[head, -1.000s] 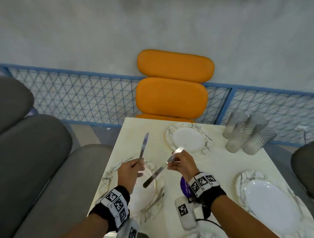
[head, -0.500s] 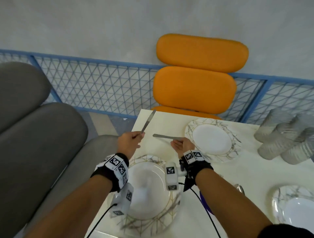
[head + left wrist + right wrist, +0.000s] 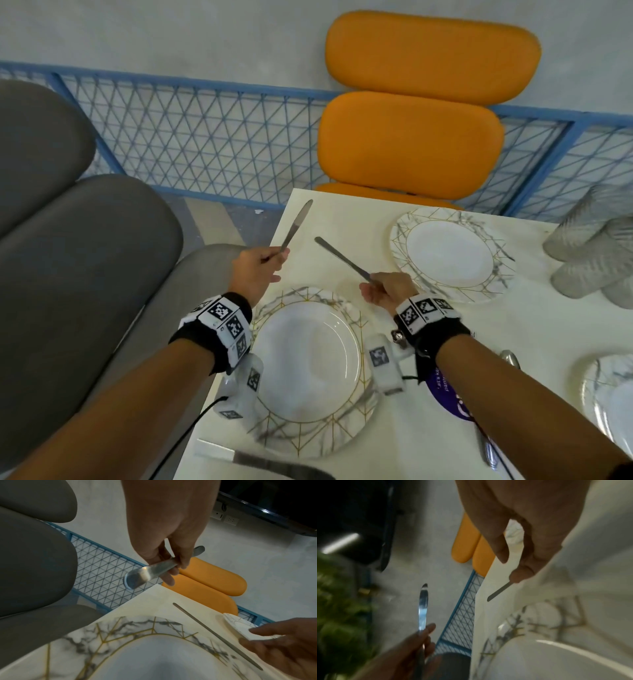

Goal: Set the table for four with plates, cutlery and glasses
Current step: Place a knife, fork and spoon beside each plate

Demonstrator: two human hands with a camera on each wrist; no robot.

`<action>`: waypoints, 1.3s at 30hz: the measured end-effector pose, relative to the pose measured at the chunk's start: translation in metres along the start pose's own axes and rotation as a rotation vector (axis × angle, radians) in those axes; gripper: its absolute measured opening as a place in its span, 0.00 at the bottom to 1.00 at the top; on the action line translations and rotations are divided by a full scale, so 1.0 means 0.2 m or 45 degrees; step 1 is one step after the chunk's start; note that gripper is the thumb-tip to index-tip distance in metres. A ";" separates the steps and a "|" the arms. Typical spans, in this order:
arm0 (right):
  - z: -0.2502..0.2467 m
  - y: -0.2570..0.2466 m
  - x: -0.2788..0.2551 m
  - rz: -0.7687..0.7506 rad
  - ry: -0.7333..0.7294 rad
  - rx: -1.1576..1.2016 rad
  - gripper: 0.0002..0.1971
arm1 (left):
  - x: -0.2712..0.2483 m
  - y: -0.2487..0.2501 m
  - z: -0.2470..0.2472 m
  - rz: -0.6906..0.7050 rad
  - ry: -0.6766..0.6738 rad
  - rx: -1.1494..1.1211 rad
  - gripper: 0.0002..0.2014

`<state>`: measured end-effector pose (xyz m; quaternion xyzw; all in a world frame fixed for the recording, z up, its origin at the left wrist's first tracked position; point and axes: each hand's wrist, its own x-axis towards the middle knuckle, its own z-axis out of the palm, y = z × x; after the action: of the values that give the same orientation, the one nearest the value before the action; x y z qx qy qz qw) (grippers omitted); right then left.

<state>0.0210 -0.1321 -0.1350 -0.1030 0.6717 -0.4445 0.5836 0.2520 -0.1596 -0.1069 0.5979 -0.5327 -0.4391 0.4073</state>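
Fingers (image 3: 173,573) of left hand (image 3: 255,270) curled round handle of first knife (image 3: 297,222): flat polished steel, rounded blade tip, angled to 1 o'clock over the table's left edge, clear of the surface. Right hand (image 3: 385,291) pinching handle end of second knife (image 3: 340,257), thumb and fingertips clamped on thin matte steel; blade slim, edge-on in the left wrist view, pointing to 10 o'clock, low over the tabletop; contact with the surface cannot tell. Both blades apart, tips diverging.

Near plate (image 3: 308,356) at 6 o'clock from both hands: round, glossy white centre, grey marble-veined rim with thin gold geometric lines. Far plate (image 3: 452,253) same pattern, at 2 o'clock from right hand, just beside it. Third plate (image 3: 606,397) at 3 o'clock, cut off by frame edge. Ribbed cloudy glasses (image 3: 589,246) clustered at 2 o'clock, well beyond far plate. Table (image 3: 342,219) smooth cream, square corner. Orange chair (image 3: 411,137) padded, pill-shaped cushions, at 12 o'clock. Grey chair (image 3: 78,260) at 9 o'clock. Blue wire-mesh fence (image 3: 205,144) behind.
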 end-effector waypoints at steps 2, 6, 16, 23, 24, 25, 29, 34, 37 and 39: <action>-0.02 -0.04 -0.04 -0.128 -0.072 -0.321 0.07 | 0.01 -0.01 -0.01 0.010 0.005 0.000 0.14; 0.01 -0.10 0.04 -0.721 -0.063 -1.264 0.15 | 0.01 -0.05 -0.02 -0.064 0.017 -0.068 0.12; 0.17 -0.20 0.30 -1.206 -0.169 -2.951 0.26 | -0.04 -0.10 -0.11 -0.173 -0.050 -0.090 0.06; 0.15 -0.34 0.42 -1.019 0.023 -2.755 0.28 | -0.01 -0.14 -0.11 -0.234 -0.097 -0.097 0.06; 0.15 -0.36 0.44 -0.994 0.028 -2.730 0.27 | -0.01 -0.15 -0.10 -0.237 -0.104 -0.110 0.06; 0.15 -0.38 0.44 -0.961 0.031 -2.720 0.26 | 0.00 -0.15 -0.10 -0.241 -0.109 -0.124 0.06; 0.14 -0.41 0.45 -0.844 -0.003 -2.762 0.30 | 0.01 -0.15 -0.10 -0.235 -0.117 -0.162 0.05; 0.14 -0.42 0.50 -0.843 0.047 -2.638 0.32 | 0.03 -0.16 -0.08 -0.216 -0.117 -0.163 0.06; 0.14 -0.43 0.53 -0.834 0.062 -2.553 0.29 | 0.06 -0.18 -0.06 -0.258 -0.092 -0.217 0.06; 0.13 -0.44 0.56 -0.827 0.070 -2.512 0.28 | 0.06 -0.20 -0.05 -0.272 -0.092 -0.230 0.06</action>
<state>-0.0230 -0.2695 -0.1468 -0.7006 0.6901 0.1646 0.0765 0.2725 -0.1682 -0.1431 0.5958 -0.4387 -0.5475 0.3910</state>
